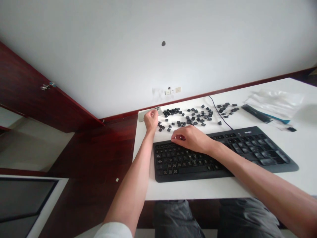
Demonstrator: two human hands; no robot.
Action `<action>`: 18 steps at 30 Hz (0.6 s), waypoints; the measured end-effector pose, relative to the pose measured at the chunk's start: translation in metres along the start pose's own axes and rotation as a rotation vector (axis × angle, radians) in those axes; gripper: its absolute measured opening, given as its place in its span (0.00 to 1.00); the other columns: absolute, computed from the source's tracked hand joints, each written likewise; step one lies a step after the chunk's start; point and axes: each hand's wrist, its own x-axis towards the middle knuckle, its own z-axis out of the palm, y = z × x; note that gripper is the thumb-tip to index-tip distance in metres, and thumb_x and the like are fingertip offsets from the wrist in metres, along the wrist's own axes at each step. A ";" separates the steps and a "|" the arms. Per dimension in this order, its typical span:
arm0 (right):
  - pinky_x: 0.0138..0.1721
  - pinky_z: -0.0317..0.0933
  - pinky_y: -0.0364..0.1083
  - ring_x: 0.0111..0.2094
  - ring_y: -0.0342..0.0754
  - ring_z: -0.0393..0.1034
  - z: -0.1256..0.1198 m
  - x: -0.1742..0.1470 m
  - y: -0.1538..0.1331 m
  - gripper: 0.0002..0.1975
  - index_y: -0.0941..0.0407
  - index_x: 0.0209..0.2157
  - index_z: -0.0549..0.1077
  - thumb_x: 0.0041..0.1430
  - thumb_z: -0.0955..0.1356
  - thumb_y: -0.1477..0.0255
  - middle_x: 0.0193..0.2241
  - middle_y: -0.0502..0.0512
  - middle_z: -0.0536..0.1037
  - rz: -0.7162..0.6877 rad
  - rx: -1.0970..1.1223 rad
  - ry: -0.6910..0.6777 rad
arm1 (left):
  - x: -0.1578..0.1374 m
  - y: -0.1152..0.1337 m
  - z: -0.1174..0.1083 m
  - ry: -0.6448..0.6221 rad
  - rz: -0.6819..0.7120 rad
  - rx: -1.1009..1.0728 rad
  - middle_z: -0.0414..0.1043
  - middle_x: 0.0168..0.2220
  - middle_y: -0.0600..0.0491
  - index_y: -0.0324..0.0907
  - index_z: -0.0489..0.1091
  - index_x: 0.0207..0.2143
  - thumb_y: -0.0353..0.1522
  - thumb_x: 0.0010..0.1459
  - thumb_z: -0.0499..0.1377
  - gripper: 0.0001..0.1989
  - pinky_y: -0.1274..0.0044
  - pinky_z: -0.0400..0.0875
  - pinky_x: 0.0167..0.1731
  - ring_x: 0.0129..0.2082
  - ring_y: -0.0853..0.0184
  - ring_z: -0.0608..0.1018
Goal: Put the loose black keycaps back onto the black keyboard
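Note:
A black keyboard point(195, 169) lies across the white table; many of its left-side key positions show bare sockets, while keycaps sit on its right part. My right hand point(189, 137) is over the keyboard's upper edge, left of its middle, with thumb and fingers pinched together; what they hold, if anything, is hidden. Further left, my left hand point(151, 119) has its fingers curled closed in front of a light-coloured phone point(141, 116), and its contents cannot be made out. Loose black keycaps point(190, 118) are scattered behind the keyboard, several close to my left hand.
A thin cable point(219, 114) runs from the keyboard's back edge to the wall side. Clear plastic bags point(274, 102), a dark strip point(256, 113) and a small black brush-like piece point(291, 129) lie at the right. The white table point(178, 191) ends close to my legs.

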 end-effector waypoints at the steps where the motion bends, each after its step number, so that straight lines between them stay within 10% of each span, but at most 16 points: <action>1: 0.35 0.60 0.45 0.30 0.46 0.74 0.000 0.000 0.000 0.07 0.55 0.37 0.83 0.65 0.70 0.74 0.29 0.51 0.82 0.004 -0.002 -0.001 | 0.000 0.000 0.000 -0.002 0.001 -0.001 0.65 0.18 0.56 0.44 0.66 0.19 0.35 0.63 0.57 0.17 0.75 0.59 0.28 0.22 0.67 0.68; 18: 0.36 0.63 0.46 0.31 0.47 0.74 -0.021 0.007 0.028 0.09 0.54 0.36 0.82 0.67 0.69 0.68 0.31 0.53 0.83 0.039 -0.103 0.182 | -0.003 0.003 -0.001 0.017 -0.006 -0.048 0.70 0.20 0.55 0.43 0.68 0.20 0.36 0.63 0.56 0.17 0.75 0.62 0.32 0.24 0.67 0.72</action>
